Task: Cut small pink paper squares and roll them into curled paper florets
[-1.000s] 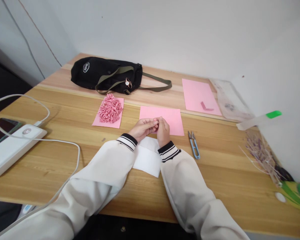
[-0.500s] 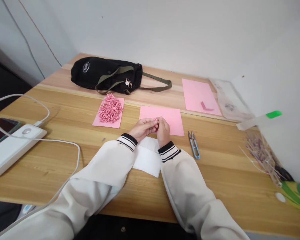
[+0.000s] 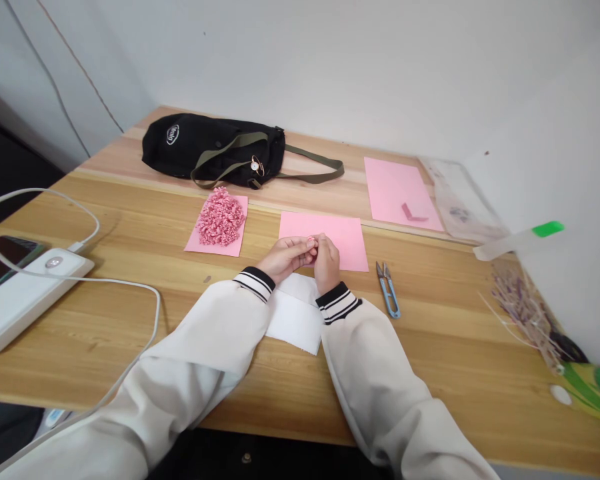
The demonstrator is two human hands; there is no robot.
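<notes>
Fingertips of my left hand [image 3: 287, 258] and my right hand [image 3: 327, 262] meet over the near part of a pink sheet [image 3: 347, 240]. Both hands are closed around something small, with a bit of pink showing between the fingertips; its shape is too small to make out. Under my wrists lies a white sheet [image 3: 294, 325]. Left of the hands, a heap of pink beaded pieces [image 3: 220, 219] rests on a smaller pink paper [image 3: 233, 249]. Blue-handled snips [image 3: 389, 293] lie to the right of the hands.
A black bag [image 3: 207, 150] with green straps lies at the back. Another pink sheet [image 3: 395, 187] bears a small folded pink strip [image 3: 411, 213]. At the right are dried stems [image 3: 525, 313]; at the left, a power strip [image 3: 35, 300] with a white cable and a phone [image 3: 7, 259].
</notes>
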